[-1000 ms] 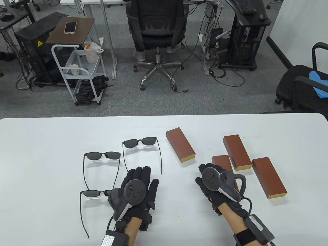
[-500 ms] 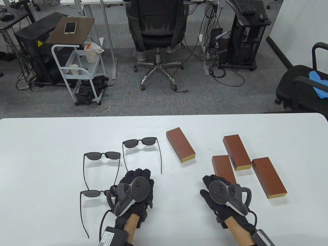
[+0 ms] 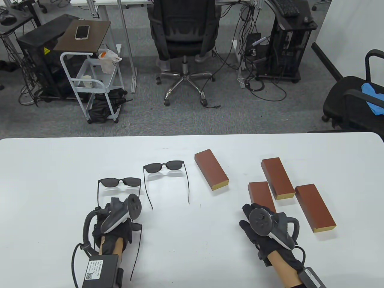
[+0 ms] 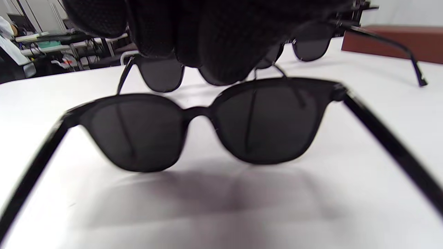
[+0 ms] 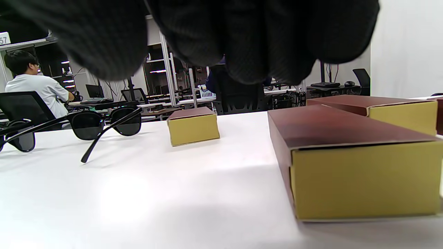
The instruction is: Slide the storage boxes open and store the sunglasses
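On the white table point(image 3: 60, 168), listed from the person's left to right:

- Left hand point(image 3: 115, 231), black sensor glove with grey tracker: over the nearest pair of black-framed dark-lens sunglasses point(image 4: 204, 121), near the front edge. The left wrist view shows the gloved fingers point(image 4: 207, 38) hanging just above the frame's top rim; whether they touch or pinch it cannot be told.
- Nearest pair: stands on its lenses, arms unfolded toward the person, one arm point(image 3: 136, 255) showing in the table view.
- Second pair of black sunglasses point(image 3: 120, 182): just beyond the left hand, arms open.
- Third pair of black sunglasses point(image 3: 164, 166): farther back and to the right, arms open.
- Four closed reddish-brown rectangular cardboard storage boxes with yellow end faces: one at centre point(image 3: 211, 169), three grouped at right point(image 3: 277, 178), point(image 3: 315, 208), point(image 3: 260, 195).
- Right hand point(image 3: 261, 231), black glove with tracker: at the near end of the shortest-showing box, holding nothing; fingers point(image 5: 242, 38) hang above the tabletop, loosely bent.
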Demonstrator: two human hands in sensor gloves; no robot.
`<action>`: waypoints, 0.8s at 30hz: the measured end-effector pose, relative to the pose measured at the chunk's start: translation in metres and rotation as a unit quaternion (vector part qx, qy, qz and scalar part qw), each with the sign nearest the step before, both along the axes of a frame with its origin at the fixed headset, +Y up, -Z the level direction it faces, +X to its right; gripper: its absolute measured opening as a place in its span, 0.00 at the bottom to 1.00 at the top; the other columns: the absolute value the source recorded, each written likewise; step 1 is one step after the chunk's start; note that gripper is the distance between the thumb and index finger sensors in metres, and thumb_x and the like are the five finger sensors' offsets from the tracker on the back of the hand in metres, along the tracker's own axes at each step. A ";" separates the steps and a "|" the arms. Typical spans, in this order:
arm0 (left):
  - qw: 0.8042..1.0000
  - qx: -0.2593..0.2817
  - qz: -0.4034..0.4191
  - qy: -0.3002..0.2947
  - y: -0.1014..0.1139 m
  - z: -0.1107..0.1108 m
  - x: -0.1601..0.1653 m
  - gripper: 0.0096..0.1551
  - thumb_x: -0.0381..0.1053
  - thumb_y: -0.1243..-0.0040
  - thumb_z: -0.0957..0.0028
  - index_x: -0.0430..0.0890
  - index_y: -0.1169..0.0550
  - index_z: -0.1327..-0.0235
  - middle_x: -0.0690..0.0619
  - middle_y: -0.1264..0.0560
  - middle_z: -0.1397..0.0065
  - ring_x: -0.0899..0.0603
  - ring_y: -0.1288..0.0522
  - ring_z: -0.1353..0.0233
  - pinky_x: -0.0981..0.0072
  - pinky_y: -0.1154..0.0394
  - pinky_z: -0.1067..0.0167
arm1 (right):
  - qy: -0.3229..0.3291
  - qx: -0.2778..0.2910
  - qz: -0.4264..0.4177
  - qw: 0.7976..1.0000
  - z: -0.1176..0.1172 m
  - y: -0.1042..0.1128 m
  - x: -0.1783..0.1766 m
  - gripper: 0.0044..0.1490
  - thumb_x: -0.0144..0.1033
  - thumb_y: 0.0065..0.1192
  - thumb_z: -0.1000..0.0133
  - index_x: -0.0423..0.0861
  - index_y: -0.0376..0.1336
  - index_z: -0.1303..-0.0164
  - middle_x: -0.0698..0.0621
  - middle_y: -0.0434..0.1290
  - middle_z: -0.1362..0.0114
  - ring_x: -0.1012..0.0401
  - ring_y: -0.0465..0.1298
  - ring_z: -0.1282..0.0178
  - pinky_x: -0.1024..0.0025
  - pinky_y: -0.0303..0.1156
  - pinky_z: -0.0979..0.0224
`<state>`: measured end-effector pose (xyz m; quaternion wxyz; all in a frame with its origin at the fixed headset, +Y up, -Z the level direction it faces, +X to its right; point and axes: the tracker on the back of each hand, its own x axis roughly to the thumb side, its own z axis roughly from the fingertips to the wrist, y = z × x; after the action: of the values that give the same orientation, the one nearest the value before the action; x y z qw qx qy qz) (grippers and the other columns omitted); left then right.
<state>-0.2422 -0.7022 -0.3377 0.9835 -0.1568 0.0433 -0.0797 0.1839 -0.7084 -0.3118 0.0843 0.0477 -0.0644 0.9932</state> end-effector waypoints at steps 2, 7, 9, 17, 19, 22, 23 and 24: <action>1.000 0.002 -0.022 -0.003 -0.001 -0.001 -0.008 0.38 0.42 0.26 0.59 0.59 0.25 0.31 0.53 0.31 0.20 0.38 0.34 0.20 0.35 0.35 0.31 | -0.002 0.001 0.007 1.000 0.000 0.001 0.001 0.36 0.54 0.70 0.60 0.53 0.67 0.42 0.43 0.73 0.31 0.43 0.74 0.34 0.48 0.71 0.33; 0.997 -0.018 -0.065 0.027 -0.010 -0.004 -0.017 0.37 0.47 0.24 0.59 0.59 0.24 0.33 0.54 0.29 0.22 0.39 0.32 0.22 0.37 0.33 0.32 | -0.007 -0.005 0.005 1.000 0.000 0.000 0.006 0.36 0.54 0.70 0.60 0.53 0.67 0.42 0.43 0.73 0.31 0.43 0.74 0.34 0.48 0.71 0.33; 0.997 -0.011 -0.077 0.024 -0.014 -0.004 -0.017 0.34 0.47 0.25 0.59 0.59 0.22 0.35 0.54 0.27 0.24 0.39 0.30 0.24 0.39 0.32 0.33 | -0.012 -0.005 0.005 1.000 -0.001 -0.001 0.008 0.36 0.54 0.70 0.60 0.53 0.67 0.42 0.43 0.73 0.31 0.43 0.74 0.34 0.48 0.71 0.33; 0.995 -0.023 -0.091 0.039 -0.029 -0.006 -0.018 0.24 0.48 0.32 0.54 0.60 0.16 0.43 0.56 0.20 0.31 0.41 0.24 0.29 0.41 0.28 0.37 | -0.023 -0.008 0.003 1.000 -0.002 -0.002 0.016 0.36 0.54 0.70 0.60 0.53 0.67 0.42 0.43 0.73 0.32 0.43 0.74 0.34 0.48 0.71 0.33; 0.995 -0.021 -0.082 0.044 -0.030 -0.005 -0.020 0.22 0.48 0.33 0.54 0.60 0.15 0.45 0.56 0.19 0.32 0.42 0.23 0.30 0.41 0.28 0.38 | -0.025 -0.009 0.001 1.000 -0.002 -0.002 0.017 0.36 0.54 0.70 0.60 0.53 0.67 0.42 0.43 0.73 0.32 0.43 0.74 0.34 0.48 0.71 0.33; 0.996 -0.022 -0.070 0.057 -0.029 -0.004 -0.022 0.22 0.48 0.33 0.54 0.60 0.15 0.46 0.56 0.19 0.33 0.42 0.22 0.31 0.41 0.28 0.38 | -0.023 -0.010 -0.003 1.000 -0.002 -0.002 0.016 0.36 0.54 0.70 0.60 0.53 0.67 0.42 0.43 0.73 0.32 0.43 0.74 0.34 0.48 0.71 0.33; 0.996 -0.026 -0.065 0.060 -0.029 -0.003 -0.023 0.22 0.49 0.33 0.54 0.60 0.15 0.46 0.56 0.19 0.33 0.42 0.22 0.31 0.41 0.28 0.38 | -0.022 -0.011 -0.003 1.000 -0.002 -0.003 0.016 0.37 0.55 0.70 0.62 0.53 0.67 0.42 0.43 0.73 0.32 0.43 0.74 0.34 0.48 0.71 0.33; 0.995 -0.031 -0.060 0.066 -0.028 -0.003 -0.024 0.22 0.48 0.33 0.54 0.60 0.15 0.45 0.56 0.19 0.32 0.41 0.22 0.31 0.41 0.28 0.38 | -0.019 -0.011 -0.001 1.000 -0.002 -0.003 0.016 0.37 0.55 0.70 0.61 0.53 0.67 0.42 0.43 0.73 0.32 0.43 0.74 0.34 0.48 0.71 0.33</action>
<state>-0.2659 -0.7301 -0.3403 0.9664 -0.1898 0.1153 -0.1295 0.1997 -0.7113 -0.3134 0.0850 0.0277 -0.0551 0.9945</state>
